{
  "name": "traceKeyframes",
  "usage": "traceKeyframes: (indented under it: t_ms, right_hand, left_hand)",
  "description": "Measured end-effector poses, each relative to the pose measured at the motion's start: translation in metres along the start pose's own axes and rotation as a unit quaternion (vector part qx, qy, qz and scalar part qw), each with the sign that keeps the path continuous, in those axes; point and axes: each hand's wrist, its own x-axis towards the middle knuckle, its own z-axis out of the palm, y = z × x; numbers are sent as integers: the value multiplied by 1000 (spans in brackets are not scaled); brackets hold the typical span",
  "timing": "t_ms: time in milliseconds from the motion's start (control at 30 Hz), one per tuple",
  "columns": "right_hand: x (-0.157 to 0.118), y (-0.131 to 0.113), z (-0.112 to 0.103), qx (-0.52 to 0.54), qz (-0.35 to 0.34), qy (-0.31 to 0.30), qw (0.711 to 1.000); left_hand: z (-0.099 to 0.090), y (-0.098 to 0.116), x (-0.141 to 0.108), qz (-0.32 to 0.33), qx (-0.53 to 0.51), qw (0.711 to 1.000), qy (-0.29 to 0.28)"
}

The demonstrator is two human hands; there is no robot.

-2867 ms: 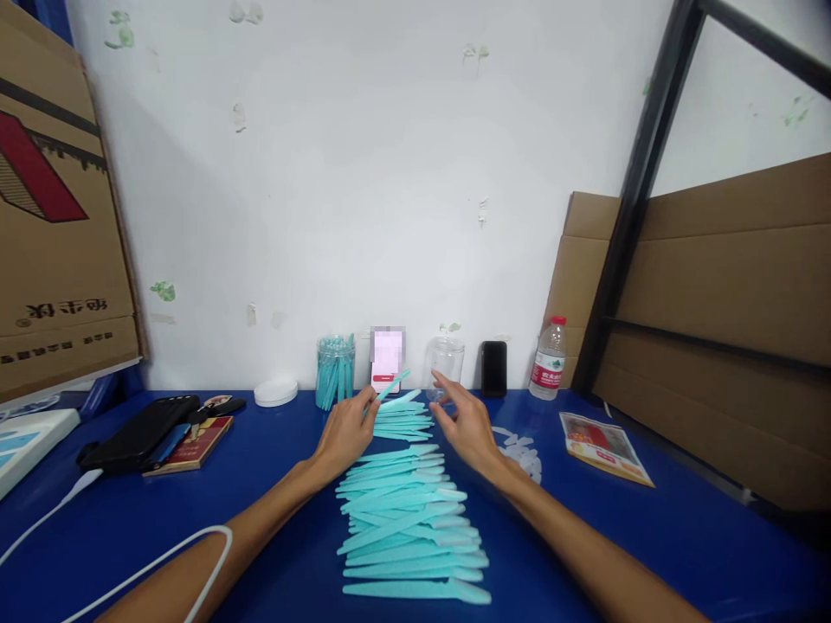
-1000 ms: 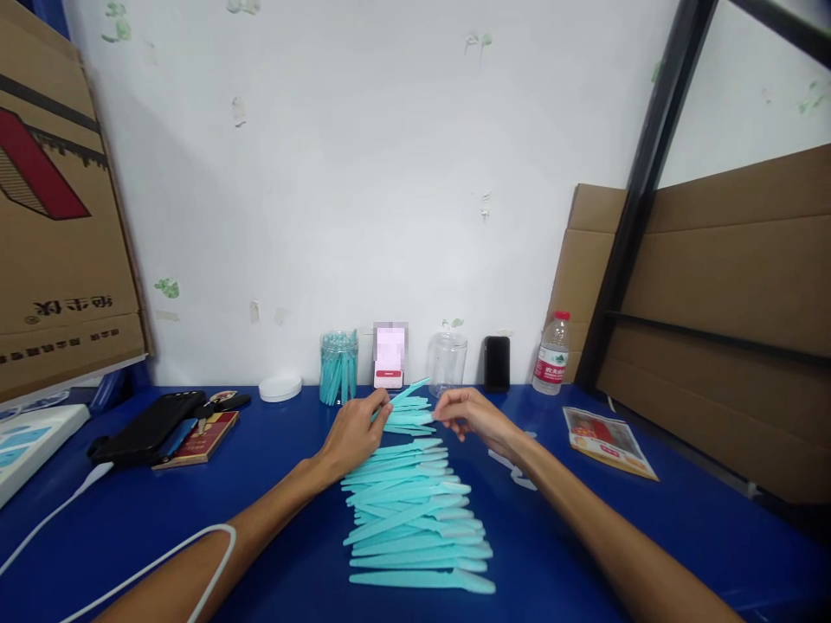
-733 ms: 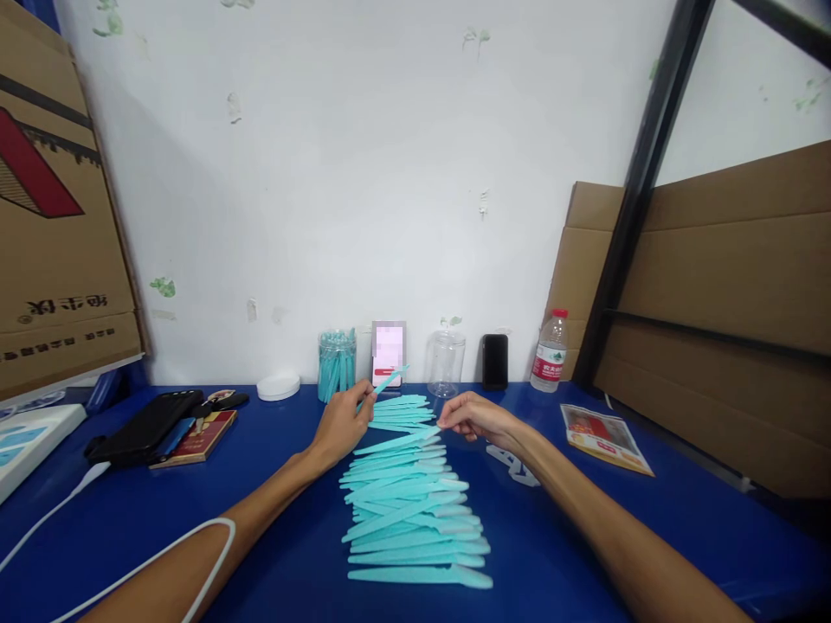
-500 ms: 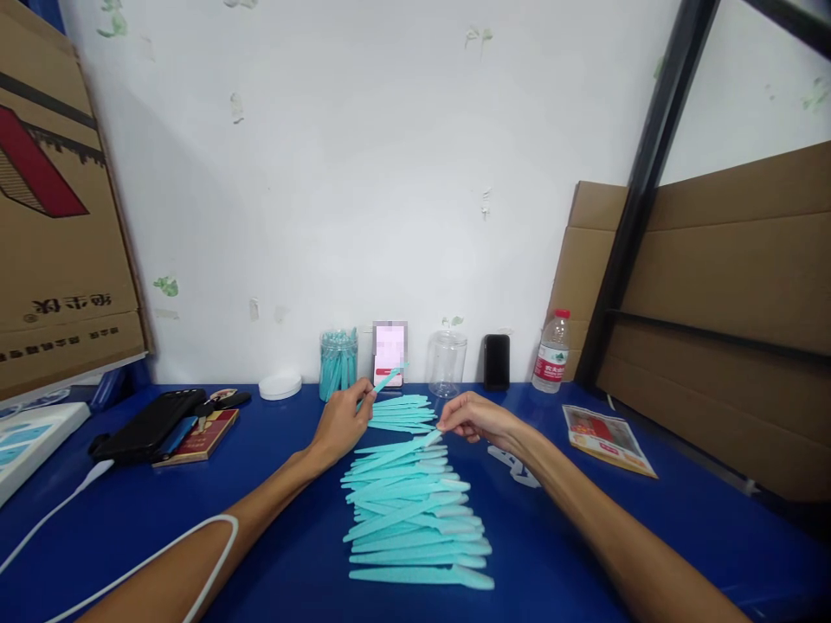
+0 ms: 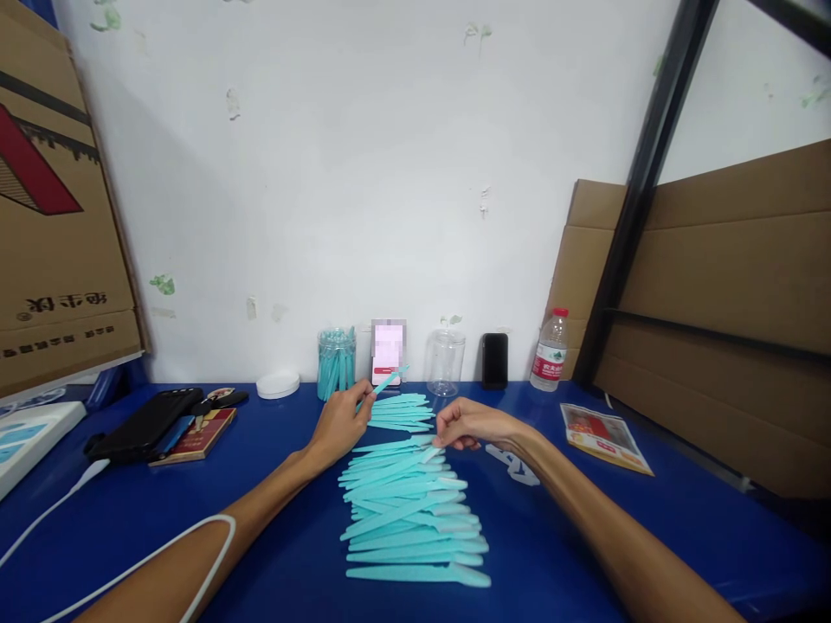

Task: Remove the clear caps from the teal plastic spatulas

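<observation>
My left hand [image 5: 342,422] is closed around a turquoise eyebrow razor [image 5: 391,378], which slants up and to the right past the fingertips. My right hand [image 5: 471,425] pinches the pale capped end of another razor [image 5: 425,456] at the far end of a long heap. Many similar turquoise razors [image 5: 409,523] lie crosswise in that heap on the blue table [image 5: 279,528], capped ends to the right. Beyond it, between my hands, sits a smaller row of razors [image 5: 402,413]. Whether the pinched razor has left the heap's surface is hard to tell.
At the wall stand a clear jar full of razors [image 5: 336,368], a lit phone [image 5: 388,355], a clear jar [image 5: 446,363], a black phone [image 5: 494,361] and a water bottle [image 5: 550,353]. A white lid [image 5: 278,384] lies left. A white cable [image 5: 221,528] crosses my left forearm.
My right hand has come slightly toward me, with the pinched razor's capped end lower over the heap. My left hand keeps its razor in nearly the same place.
</observation>
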Motion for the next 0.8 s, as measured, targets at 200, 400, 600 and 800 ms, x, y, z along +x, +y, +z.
traceKeyframes:
  t_ms: [200,400,600,800]
  right_hand:
    - [-4,-2,-9,-37,-19,33,999]
    - [-15,12,-49,-266,36,152,951]
    - [-18,38,-67,-336,139,137,921]
    - [-13,45,-66,-323,132,172,922]
  left_hand:
    - [0,-1,1,4,2,1000,-2]
    - [1,-2,1,6,-4,1000,-10]
    - [4,-4,2,6,4,1000,-15]
    - [4,-3,0,16,13,999,-29]
